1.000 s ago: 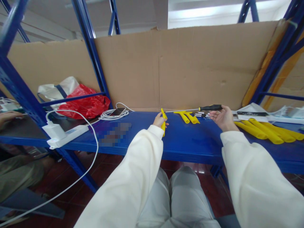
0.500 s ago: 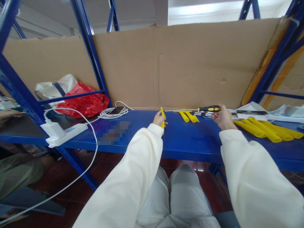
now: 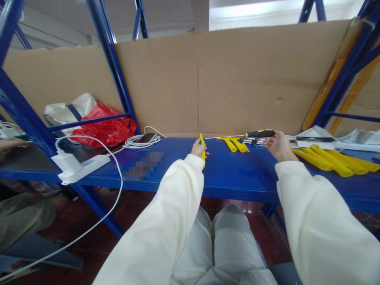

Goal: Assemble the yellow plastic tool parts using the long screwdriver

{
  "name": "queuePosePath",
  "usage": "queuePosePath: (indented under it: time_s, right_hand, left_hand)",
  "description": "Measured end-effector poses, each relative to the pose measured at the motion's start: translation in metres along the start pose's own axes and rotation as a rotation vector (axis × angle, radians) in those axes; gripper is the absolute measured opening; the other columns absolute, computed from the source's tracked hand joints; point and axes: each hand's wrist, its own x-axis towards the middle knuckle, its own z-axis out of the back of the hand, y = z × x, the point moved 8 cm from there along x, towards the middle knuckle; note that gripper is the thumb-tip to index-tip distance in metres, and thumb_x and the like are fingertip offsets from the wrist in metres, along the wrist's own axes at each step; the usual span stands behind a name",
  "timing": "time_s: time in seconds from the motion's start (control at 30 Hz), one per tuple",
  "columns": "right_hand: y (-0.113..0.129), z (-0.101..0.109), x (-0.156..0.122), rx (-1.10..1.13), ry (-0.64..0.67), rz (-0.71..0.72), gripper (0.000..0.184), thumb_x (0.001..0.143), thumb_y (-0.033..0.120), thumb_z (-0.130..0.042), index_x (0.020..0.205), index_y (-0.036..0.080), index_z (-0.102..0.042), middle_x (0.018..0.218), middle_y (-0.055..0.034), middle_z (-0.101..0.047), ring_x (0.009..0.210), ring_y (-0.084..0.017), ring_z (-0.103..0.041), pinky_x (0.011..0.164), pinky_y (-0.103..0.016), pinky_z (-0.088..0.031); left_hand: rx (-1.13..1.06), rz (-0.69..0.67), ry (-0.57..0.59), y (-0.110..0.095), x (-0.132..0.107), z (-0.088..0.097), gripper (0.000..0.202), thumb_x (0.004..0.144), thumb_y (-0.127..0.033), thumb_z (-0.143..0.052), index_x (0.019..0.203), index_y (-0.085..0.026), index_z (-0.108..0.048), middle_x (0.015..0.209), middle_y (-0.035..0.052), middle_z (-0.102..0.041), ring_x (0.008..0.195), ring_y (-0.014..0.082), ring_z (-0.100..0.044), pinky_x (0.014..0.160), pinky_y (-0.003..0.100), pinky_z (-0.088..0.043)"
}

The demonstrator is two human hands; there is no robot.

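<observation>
My left hand (image 3: 198, 149) is closed round a yellow tube (image 3: 203, 145), held upright over the blue shelf (image 3: 231, 174). My right hand (image 3: 277, 145) grips the black-and-yellow handle of a long screwdriver (image 3: 260, 133). Its thin metal shaft runs left and its tip meets the top of the yellow tube. Between my hands, two short yellow tubes (image 3: 236, 145) and some small black-and-silver parts (image 3: 252, 141) lie on the shelf. A heap of longer yellow tubes (image 3: 335, 164) lies to the right of my right hand.
A cardboard sheet (image 3: 237, 79) backs the shelf. At left sit a coiled white cable with a phone (image 3: 142, 139), a red plastic bag (image 3: 103, 128) and a white power strip (image 3: 77, 164). Another person's hand (image 3: 8, 144) shows at the far left. White packets (image 3: 320, 136) lie at right.
The screwdriver has stayed against the tube's top while my right hand shifted its grip slightly on the handle. My left hand has kept the yellow tube in place.
</observation>
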Motion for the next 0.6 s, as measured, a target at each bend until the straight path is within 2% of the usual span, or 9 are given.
queuePosePath:
  time_s: [0.1, 0.27, 0.4, 0.5, 0.6]
  right_hand:
    - [-0.001, 0.001, 0.003, -0.005, -0.008, 0.015, 0.030, 0.100, 0.036, -0.064, 0.078, 0.025, -0.048, 0.054, 0.0050, -0.049, 0.041, -0.012, -0.044, 0.036, -0.019, -0.038]
    - [0.000, 0.002, -0.004, -0.021, -0.081, -0.004, 0.024, 0.104, 0.026, -0.048, 0.080, 0.025, -0.051, 0.053, 0.0033, -0.049, 0.041, -0.013, -0.046, 0.034, -0.020, -0.038]
    - [0.000, 0.001, -0.008, -0.002, -0.117, -0.007, 0.029, 0.104, 0.023, -0.048, 0.076, 0.026, -0.042, 0.045, 0.0067, -0.036, 0.037, -0.013, -0.040, 0.033, -0.019, -0.033]
    - [0.000, 0.000, -0.007, 0.013, -0.090, 0.008, 0.033, 0.106, 0.028, -0.058, 0.078, 0.026, -0.040, 0.045, 0.0102, -0.031, 0.036, -0.010, -0.036, 0.035, -0.017, -0.033]
    - [-0.001, 0.001, -0.003, -0.006, -0.053, 0.014, 0.037, 0.101, 0.040, -0.073, 0.081, 0.026, -0.045, 0.048, 0.0105, -0.038, 0.038, -0.010, -0.042, 0.037, -0.017, -0.038]
  left_hand:
    - [-0.012, 0.000, -0.005, -0.001, -0.002, 0.000, 0.080, 0.090, -0.003, -0.061, 0.164, -0.031, -0.048, 0.113, 0.0067, -0.072, 0.053, 0.0079, -0.061, 0.046, 0.019, -0.047]
    - [-0.011, 0.003, 0.003, -0.002, -0.003, 0.000, 0.080, 0.091, -0.002, -0.061, 0.164, -0.030, -0.048, 0.114, 0.0064, -0.071, 0.051, 0.0065, -0.059, 0.044, 0.018, -0.046]
    - [-0.004, 0.002, 0.005, -0.001, 0.000, -0.001, 0.080, 0.090, -0.005, -0.062, 0.164, -0.032, -0.047, 0.116, 0.0071, -0.072, 0.053, 0.0077, -0.062, 0.044, 0.017, -0.046]
    - [-0.004, 0.002, 0.007, 0.000, 0.000, 0.000, 0.080, 0.091, -0.003, -0.058, 0.164, -0.032, -0.046, 0.119, 0.0076, -0.072, 0.052, 0.0069, -0.060, 0.043, 0.016, -0.044]
    - [-0.008, -0.003, 0.001, 0.001, 0.000, 0.000, 0.078, 0.092, -0.004, -0.057, 0.164, -0.031, -0.045, 0.124, 0.0091, -0.072, 0.052, 0.0061, -0.060, 0.042, 0.015, -0.043]
